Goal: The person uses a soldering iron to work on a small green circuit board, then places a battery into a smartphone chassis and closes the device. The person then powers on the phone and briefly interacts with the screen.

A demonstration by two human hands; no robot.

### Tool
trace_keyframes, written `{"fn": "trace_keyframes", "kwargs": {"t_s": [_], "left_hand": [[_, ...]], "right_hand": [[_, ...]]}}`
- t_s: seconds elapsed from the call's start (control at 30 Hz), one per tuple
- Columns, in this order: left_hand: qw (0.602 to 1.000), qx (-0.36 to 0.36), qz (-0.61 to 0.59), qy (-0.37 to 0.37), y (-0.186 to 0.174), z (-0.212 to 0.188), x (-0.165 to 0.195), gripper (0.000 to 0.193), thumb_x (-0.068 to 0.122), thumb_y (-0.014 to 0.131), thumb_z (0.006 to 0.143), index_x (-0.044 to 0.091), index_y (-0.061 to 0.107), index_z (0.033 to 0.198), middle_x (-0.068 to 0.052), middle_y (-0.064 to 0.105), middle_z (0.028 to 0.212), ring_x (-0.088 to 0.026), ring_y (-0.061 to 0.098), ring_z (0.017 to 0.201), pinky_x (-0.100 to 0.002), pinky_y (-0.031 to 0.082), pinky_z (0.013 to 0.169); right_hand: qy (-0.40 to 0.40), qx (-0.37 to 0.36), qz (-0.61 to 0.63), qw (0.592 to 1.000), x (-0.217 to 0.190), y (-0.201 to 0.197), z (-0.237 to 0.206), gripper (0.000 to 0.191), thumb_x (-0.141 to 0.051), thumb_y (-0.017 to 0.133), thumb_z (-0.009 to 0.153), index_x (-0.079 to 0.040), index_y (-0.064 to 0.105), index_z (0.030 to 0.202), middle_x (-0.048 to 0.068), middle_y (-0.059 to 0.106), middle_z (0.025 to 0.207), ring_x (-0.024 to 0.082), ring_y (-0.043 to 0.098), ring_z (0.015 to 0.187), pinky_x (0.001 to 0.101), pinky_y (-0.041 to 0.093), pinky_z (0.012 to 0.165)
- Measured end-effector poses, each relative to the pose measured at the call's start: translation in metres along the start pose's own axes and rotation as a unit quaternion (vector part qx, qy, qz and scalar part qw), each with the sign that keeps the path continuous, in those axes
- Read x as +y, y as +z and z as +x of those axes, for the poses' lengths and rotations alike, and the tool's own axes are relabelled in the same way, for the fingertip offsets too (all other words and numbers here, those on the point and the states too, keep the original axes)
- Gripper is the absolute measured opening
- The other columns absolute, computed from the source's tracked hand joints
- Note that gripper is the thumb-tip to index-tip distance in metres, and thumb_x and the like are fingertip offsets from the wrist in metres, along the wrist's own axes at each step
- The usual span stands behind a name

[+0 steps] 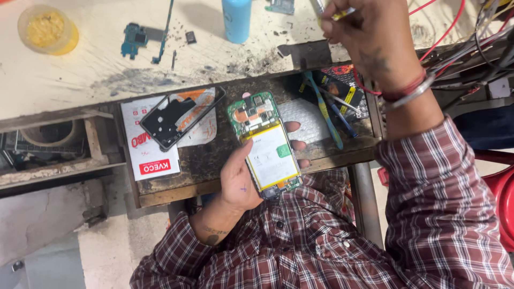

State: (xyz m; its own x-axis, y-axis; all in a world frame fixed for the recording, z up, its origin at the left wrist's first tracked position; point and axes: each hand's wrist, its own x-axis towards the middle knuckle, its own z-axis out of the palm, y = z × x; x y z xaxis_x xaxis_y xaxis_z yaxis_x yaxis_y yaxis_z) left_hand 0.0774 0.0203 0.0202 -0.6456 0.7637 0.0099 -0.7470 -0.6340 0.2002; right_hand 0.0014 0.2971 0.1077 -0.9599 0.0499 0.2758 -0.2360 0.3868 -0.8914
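Left hand [241, 179], low in the middle of the frame, is wrapped around an opened phone [263, 140], thumb along its left edge and fingertips showing past its right edge. The phone lies back-side up, with a green circuit board at its upper end and a pale battery framed in yellow below. It is held over an open drawer [203, 160] under the counter [96, 59].

Right hand [369, 32], at the top right of the frame, is closed on a thin tool with a yellow grip [336, 15], raised above the counter's edge; red bands and a metal bangle circle the wrist.

Just left of the phone, inside the drawer, a black phone frame [174, 119] rests tilted on a white and red packet [147, 155]. Right of the phone, blue-handled brushes [326, 115] lie in the drawer. On the counter stand a blue bottle [236, 18] at top centre, a yellow lidded tub [47, 29] at upper left, and a small blue circuit board [134, 40] between them. Red wires [444, 35] trail at upper right.
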Motion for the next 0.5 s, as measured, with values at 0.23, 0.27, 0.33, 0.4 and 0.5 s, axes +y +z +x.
{"fn": "trace_keyframes", "kwargs": {"t_s": [0.23, 0.27, 0.33, 0.4, 0.5], "left_hand": [[0.993, 0.037, 0.02, 0.113, -0.01, 0.005, -0.005, 0.055, 0.032, 0.041, 0.111, -0.001, 0.04, 0.155, -0.022, 0.051, 0.151, -0.033, 0.057, 0.13, -0.055, 0.052, 0.11], [0.991, 0.046, 0.022, 0.125, -0.012, 0.007, -0.005, 0.055, 0.032, 0.042, 0.111, -0.002, 0.041, 0.155, -0.022, 0.052, 0.151, -0.032, 0.057, 0.129, -0.053, 0.053, 0.109], [0.99, 0.044, 0.012, 0.131, -0.014, 0.008, -0.006, 0.053, 0.033, 0.044, 0.113, -0.003, 0.042, 0.153, -0.021, 0.054, 0.146, -0.032, 0.059, 0.126, -0.051, 0.054, 0.107], [0.993, 0.021, -0.011, 0.119, -0.013, 0.008, -0.007, 0.049, 0.033, 0.045, 0.116, -0.001, 0.043, 0.151, -0.019, 0.056, 0.137, -0.034, 0.062, 0.12, -0.047, 0.054, 0.104], [0.989, 0.084, 0.029, 0.118, -0.01, 0.009, -0.011, 0.053, 0.032, 0.046, 0.11, 0.0, 0.043, 0.152, -0.015, 0.055, 0.142, -0.026, 0.062, 0.12, -0.045, 0.054, 0.102]], "right_hand": [[-0.126, -0.022, -0.337, 0.933, -0.043, 0.023, -0.062, 0.019, -0.003, 0.085, 0.089, 0.0, 0.072, 0.103, 0.016, 0.07, 0.094, 0.027, 0.068, 0.074, 0.036, 0.052, 0.065], [-0.163, -0.065, -0.291, 0.941, -0.049, 0.028, -0.077, 0.022, 0.0, 0.08, 0.083, -0.001, 0.071, 0.104, 0.015, 0.072, 0.101, 0.027, 0.069, 0.077, 0.036, 0.055, 0.067], [-0.109, -0.148, -0.218, 0.958, -0.056, 0.046, -0.102, 0.023, -0.015, 0.085, 0.08, -0.012, 0.074, 0.1, 0.005, 0.075, 0.101, 0.021, 0.075, 0.084, 0.0305, 0.058, 0.067], [-0.102, -0.173, -0.224, 0.954, -0.063, 0.055, -0.121, 0.026, -0.014, 0.085, 0.078, -0.012, 0.075, 0.101, 0.005, 0.075, 0.101, 0.023, 0.074, 0.085, 0.0337, 0.058, 0.068], [-0.115, -0.172, -0.242, 0.948, -0.064, 0.066, -0.131, 0.028, -0.014, 0.083, 0.077, -0.013, 0.074, 0.104, 0.004, 0.073, 0.104, 0.025, 0.073, 0.091, 0.037, 0.058, 0.073]]}}
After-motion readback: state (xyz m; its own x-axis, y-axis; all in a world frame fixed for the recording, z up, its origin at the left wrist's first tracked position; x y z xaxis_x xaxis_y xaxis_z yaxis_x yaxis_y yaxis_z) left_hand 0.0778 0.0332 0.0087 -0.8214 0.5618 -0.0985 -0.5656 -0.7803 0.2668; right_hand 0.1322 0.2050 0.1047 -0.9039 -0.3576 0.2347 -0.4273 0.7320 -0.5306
